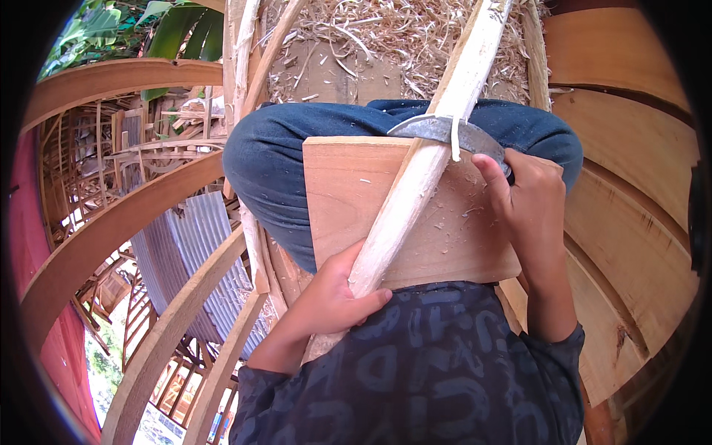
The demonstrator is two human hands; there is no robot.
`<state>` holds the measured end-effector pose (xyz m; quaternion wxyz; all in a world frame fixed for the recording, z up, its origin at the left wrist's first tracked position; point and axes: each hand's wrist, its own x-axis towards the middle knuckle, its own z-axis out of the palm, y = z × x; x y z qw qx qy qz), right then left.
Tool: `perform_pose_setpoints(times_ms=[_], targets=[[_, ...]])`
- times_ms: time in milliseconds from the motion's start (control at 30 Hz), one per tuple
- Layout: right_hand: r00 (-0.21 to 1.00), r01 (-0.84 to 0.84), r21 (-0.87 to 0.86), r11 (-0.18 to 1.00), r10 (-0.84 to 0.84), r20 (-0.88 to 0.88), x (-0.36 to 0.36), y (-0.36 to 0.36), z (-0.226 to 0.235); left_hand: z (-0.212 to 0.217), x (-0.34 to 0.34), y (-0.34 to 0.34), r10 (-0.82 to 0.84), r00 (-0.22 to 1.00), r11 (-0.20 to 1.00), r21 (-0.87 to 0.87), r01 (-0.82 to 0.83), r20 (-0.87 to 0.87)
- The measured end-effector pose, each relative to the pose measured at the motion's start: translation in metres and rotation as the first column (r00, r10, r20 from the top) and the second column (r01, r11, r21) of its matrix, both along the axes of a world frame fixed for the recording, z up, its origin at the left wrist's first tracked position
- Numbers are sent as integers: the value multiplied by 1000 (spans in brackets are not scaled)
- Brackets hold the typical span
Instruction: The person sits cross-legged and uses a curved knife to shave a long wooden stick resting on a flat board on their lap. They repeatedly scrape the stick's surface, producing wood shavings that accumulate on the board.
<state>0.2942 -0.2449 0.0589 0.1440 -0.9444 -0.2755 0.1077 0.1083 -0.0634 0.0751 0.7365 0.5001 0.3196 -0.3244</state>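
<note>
A long pale wooden pole (404,208) runs slantwise from my waist up past my knees. My left hand (332,295) is wrapped round its lower part, thumb lying across. In my right hand (528,194) is a knife with a broad, curved grey blade (478,139), its handle mostly hidden by my fingers. The blade crosses the pole above my lap, and a thin pale shaving (455,141) curls up at its edge. A flat square wooden board (345,189) rests on my lap beneath the pole, with small chips scattered on it.
Wood shavings (415,33) cover the planks in front of my crossed legs. Curved wooden ribs (111,252) rise on the left, with corrugated sheets (196,245) beyond them. Wide wooden planks (630,200) form a wall close on the right.
</note>
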Motion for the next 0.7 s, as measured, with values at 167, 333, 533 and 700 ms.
perform_pose_setpoints(times_ms=[167, 333, 533, 700], targets=[[992, -120, 32, 992, 121, -29, -24, 14, 7, 0, -2, 2, -39, 995, 999, 11, 40, -91], [999, -22, 7, 1000, 21, 44, 12, -2, -3, -3, -5, -4, 3, 995, 998, 66, -10, 104], [988, -156, 20, 988, 156, 12, -17, 6, 11, -7, -7, -3, 14, 997, 999, 33, -17, 70], [998, -47, -3, 999, 47, 48, 19, 2, 1, -5, -7, -5, 24, 995, 997, 64, -31, 99]])
